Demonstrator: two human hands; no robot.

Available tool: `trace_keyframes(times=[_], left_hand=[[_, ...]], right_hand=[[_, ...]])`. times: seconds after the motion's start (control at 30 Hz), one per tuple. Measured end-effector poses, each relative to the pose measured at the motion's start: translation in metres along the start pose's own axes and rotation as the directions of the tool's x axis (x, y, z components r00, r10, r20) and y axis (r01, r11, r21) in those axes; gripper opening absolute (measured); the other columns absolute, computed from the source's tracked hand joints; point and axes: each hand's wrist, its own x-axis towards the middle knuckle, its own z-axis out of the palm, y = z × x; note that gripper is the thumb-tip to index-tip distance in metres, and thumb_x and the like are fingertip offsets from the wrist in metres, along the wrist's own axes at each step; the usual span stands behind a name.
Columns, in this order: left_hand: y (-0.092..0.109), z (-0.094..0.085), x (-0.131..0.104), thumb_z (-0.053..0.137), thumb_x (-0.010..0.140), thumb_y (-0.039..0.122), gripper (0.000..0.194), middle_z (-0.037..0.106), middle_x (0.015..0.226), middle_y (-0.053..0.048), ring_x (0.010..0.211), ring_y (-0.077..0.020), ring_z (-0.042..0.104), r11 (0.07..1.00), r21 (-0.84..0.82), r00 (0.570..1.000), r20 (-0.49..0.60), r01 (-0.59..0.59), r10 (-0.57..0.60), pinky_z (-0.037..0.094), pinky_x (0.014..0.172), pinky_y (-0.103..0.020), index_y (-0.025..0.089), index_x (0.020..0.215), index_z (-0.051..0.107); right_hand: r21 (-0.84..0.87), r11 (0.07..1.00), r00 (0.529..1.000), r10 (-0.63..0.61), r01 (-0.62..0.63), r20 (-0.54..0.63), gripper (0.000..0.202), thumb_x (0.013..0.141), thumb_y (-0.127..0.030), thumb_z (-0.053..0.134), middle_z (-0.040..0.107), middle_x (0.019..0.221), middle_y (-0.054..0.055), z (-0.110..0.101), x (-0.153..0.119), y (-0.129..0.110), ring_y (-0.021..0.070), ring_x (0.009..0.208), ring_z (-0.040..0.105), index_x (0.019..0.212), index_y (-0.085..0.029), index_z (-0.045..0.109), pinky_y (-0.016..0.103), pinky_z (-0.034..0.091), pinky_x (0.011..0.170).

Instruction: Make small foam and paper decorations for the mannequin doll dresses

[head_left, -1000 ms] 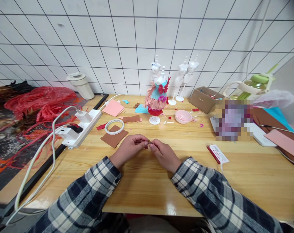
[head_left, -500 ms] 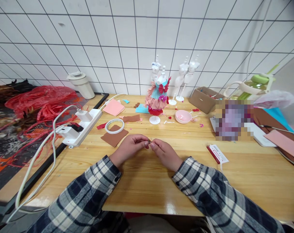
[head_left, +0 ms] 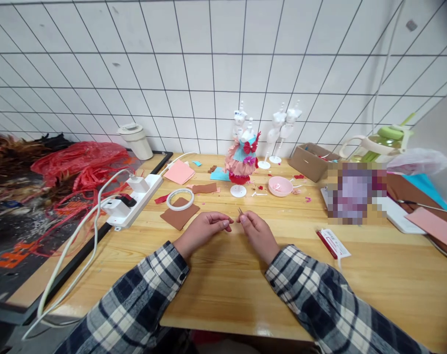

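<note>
My right hand point(head_left: 258, 233) pinches a small thin object point(head_left: 240, 211) whose two fine tips point up and away from me; it looks like tweezers. Just to its left, my left hand point(head_left: 205, 232) has thumb and fingertips pressed together, and whatever they hold is too small to make out. A narrow gap parts the two hands above the wooden table point(head_left: 223, 290). Beyond them stands a small white mannequin in a pink, blue and red paper dress point(head_left: 243, 160). Brown paper point(head_left: 180, 216) lies left of my left hand, under a roll of white tape point(head_left: 180, 199).
Behind are bare white mannequins point(head_left: 277, 130), a pink dish point(head_left: 280, 187) and a cardboard box point(head_left: 314, 162). On the left are a power strip point(head_left: 140, 199) with cables and a white cup point(head_left: 137, 141). A red and white tag point(head_left: 333, 243) lies at right.
My hands have come apart; they were touching at the fingertips. The thin object now shows in my right hand. The whole view has shifted slightly downward in the picture.
</note>
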Motion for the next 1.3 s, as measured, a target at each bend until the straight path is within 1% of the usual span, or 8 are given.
trace_keyframes(times=[0.13, 0.23, 0.47, 0.77, 0.87, 1.03, 1.17, 1.3], left_hand=[[0.0, -0.002, -0.001, 0.073, 0.071, 0.038, 0.04, 0.072, 0.092, -0.009, 0.085, -0.0185, 0.065, 0.996, -0.073, 0.994, 0.106, 0.047, -0.039, 0.047, 0.085, -0.034, 0.014, 0.103, 0.07], [0.0, -0.003, -0.001, 0.076, 0.069, 0.035, 0.045, 0.071, 0.086, -0.006, 0.078, -0.0159, 0.064, 0.993, -0.106, 0.992, 0.119, 0.05, -0.038, 0.048, 0.079, -0.03, 0.015, 0.109, 0.068], [0.004, -0.005, -0.002, 0.073, 0.072, 0.03, 0.06, 0.064, 0.072, 0.0, 0.07, -0.013, 0.061, 0.996, -0.044, 0.984, 0.167, 0.075, -0.067, 0.044, 0.071, -0.025, 0.014, 0.127, 0.054], [0.009, -0.006, -0.008, 0.073, 0.073, 0.028, 0.083, 0.067, 0.074, -0.002, 0.071, -0.0144, 0.061, 0.997, -0.044, 0.976, 0.211, 0.057, -0.047, 0.044, 0.072, -0.027, 0.016, 0.143, 0.031], [0.011, -0.004, -0.009, 0.071, 0.075, 0.035, 0.074, 0.067, 0.076, -0.003, 0.073, -0.0148, 0.061, 0.996, -0.075, 0.986, 0.161, 0.053, -0.04, 0.045, 0.076, -0.029, 0.016, 0.139, 0.04], [0.011, 0.001, -0.005, 0.072, 0.074, 0.04, 0.047, 0.068, 0.097, -0.008, 0.094, -0.0188, 0.061, 0.943, -0.332, 0.996, -0.088, 0.001, -0.032, 0.048, 0.083, -0.033, 0.018, 0.114, 0.064], [0.007, 0.015, -0.002, 0.081, 0.063, 0.031, 0.036, 0.07, 0.105, -0.009, 0.097, -0.021, 0.062, 0.967, -0.256, 0.99, -0.138, -0.011, -0.025, 0.046, 0.089, -0.034, 0.015, 0.095, 0.073], [0.007, 0.027, -0.002, 0.075, 0.069, 0.035, 0.032, 0.072, 0.104, -0.01, 0.097, -0.0236, 0.063, 0.984, -0.161, 0.988, -0.146, -0.081, 0.057, 0.046, 0.092, -0.037, 0.015, 0.094, 0.074]], right_hand=[[-0.022, 0.994, 0.994, -0.103, 0.104, 0.029, 0.042, 0.081, -0.042, 0.061, 0.067, 0.089, 0.003, -0.002, -0.002, -0.004, 0.0169, 0.074, 0.059, 0.117, -0.02, 0.059, 0.029, 0.046, 0.069], [-0.041, 0.989, 0.988, -0.14, 0.142, 0.059, 0.033, 0.081, -0.037, 0.06, 0.069, 0.101, 0.005, 0.0, -0.003, -0.006, 0.0193, 0.087, 0.061, 0.11, -0.021, 0.065, 0.031, 0.047, 0.079], [-0.113, 0.992, 0.994, -0.038, 0.049, 0.098, 0.019, 0.081, -0.036, 0.059, 0.064, 0.071, 0.0, -0.001, -0.001, -0.009, 0.0138, 0.063, 0.054, 0.084, -0.018, 0.068, 0.026, 0.04, 0.062], [-0.124, 0.991, 0.988, -0.028, 0.047, 0.15, 0.019, 0.08, -0.035, 0.059, 0.058, 0.065, -0.002, 0.001, -0.001, -0.01, 0.012, 0.059, 0.046, 0.084, -0.018, 0.067, 0.024, 0.034, 0.056], [-0.123, 0.991, 0.989, -0.025, 0.044, 0.146, 0.016, 0.078, -0.033, 0.059, 0.054, 0.061, -0.003, 0.002, 0.0, -0.007, 0.0115, 0.057, 0.044, 0.078, -0.018, 0.064, 0.024, 0.032, 0.055], [0.132, 0.99, 0.996, 0.055, -0.046, -0.066, 0.02, 0.078, -0.038, 0.059, 0.049, 0.06, -0.004, 0.003, 0.002, -0.002, 0.0107, 0.054, 0.041, 0.08, -0.018, 0.058, 0.024, 0.034, 0.052], [0.327, 0.94, 0.984, 0.138, -0.095, -0.113, 0.027, 0.077, -0.045, 0.06, 0.04, 0.058, -0.007, 0.009, 0.002, -0.001, 0.0092, 0.048, 0.034, 0.082, -0.018, 0.055, 0.023, 0.029, 0.046], [0.315, 0.944, 0.992, 0.118, -0.095, -0.054, 0.027, 0.077, -0.044, 0.061, 0.037, 0.057, -0.008, 0.015, 0.0, -0.002, 0.0086, 0.048, 0.032, 0.081, -0.018, 0.055, 0.023, 0.026, 0.045]])
